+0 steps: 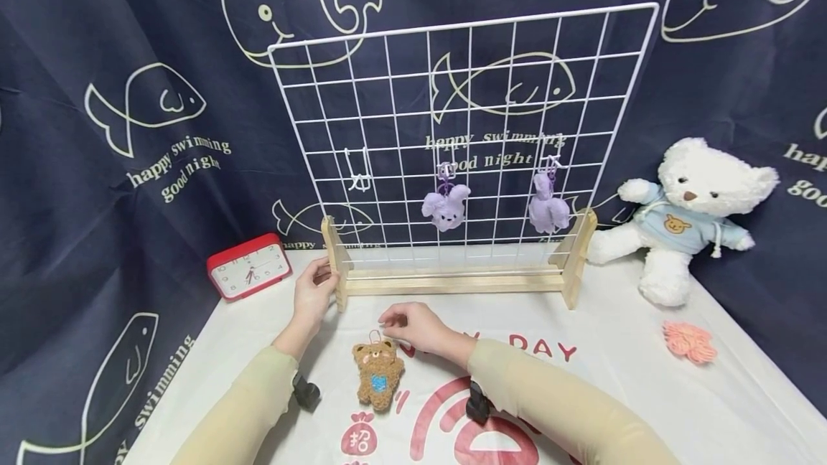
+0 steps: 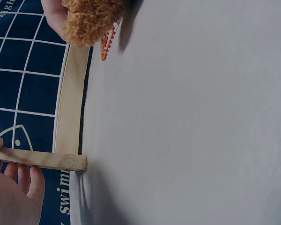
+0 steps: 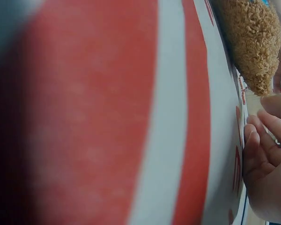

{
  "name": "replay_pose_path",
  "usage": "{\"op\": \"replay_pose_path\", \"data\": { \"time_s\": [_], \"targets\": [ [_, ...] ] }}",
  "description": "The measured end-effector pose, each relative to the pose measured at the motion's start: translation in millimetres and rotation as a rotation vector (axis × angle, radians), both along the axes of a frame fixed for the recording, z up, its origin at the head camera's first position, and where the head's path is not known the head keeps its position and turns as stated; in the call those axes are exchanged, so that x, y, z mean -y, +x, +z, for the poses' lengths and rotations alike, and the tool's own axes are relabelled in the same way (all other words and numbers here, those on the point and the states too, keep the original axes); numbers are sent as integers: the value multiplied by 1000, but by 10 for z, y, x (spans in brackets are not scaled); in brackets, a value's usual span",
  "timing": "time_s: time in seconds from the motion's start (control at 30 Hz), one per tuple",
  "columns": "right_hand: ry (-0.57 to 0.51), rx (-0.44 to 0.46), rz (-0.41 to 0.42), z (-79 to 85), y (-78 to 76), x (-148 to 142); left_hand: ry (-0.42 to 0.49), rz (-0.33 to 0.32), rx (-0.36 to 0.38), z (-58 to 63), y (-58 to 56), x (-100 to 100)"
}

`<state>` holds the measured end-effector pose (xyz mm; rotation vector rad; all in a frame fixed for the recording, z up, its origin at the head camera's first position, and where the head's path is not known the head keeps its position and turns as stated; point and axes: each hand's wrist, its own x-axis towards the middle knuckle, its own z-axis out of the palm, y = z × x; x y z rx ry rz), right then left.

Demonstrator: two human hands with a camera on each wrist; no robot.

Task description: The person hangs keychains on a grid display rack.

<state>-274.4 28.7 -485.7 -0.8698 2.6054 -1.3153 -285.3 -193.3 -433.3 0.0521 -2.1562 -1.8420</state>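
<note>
Hands (image 1: 314, 289) (image 1: 416, 327) near rack (image 1: 452, 284) and brown bear (image 1: 377, 377); curtain (image 1: 187, 16) reads "happy swimming".

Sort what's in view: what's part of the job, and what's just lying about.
Likely part of the job:
brown bear charm, near the right hand
wooden-based rack, gripped by the left hand
bare white hook
two hanging purple charms

Just lying about, it seems:
red clock
white teddy bear
pink bundle

On a white-clothed table (image 1: 620, 379) rest a red clock (image 1: 250, 268), wood-based grid rack (image 1: 452, 283), brown bear charm (image 1: 377, 373), white teddy (image 1: 678, 228) and pink bundle (image 1: 689, 342).
</note>
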Motion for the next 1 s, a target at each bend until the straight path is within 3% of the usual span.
{"op": "replay_pose_path", "data": {
  "time_s": [0.23, 0.47, 0.57, 0.77, 1.0],
  "targets": [
    [67, 34, 8, 39, -41, 81, -5, 8, 19, -2, -26, 1],
    [136, 40, -9, 28, -77, 160, 20, 19, 33, -279, -232, 83],
    [161, 43, -24, 16, -96, 185, 11, 30, 28, -343, -271, 93],
    [195, 34, -54, 15, -122, 217, -2, 41, -4, -356, -274, 91],
    [216, 5, -71, 51, -101, 253, 8, 33, 12, -328, -266, 93]
  ]
}}
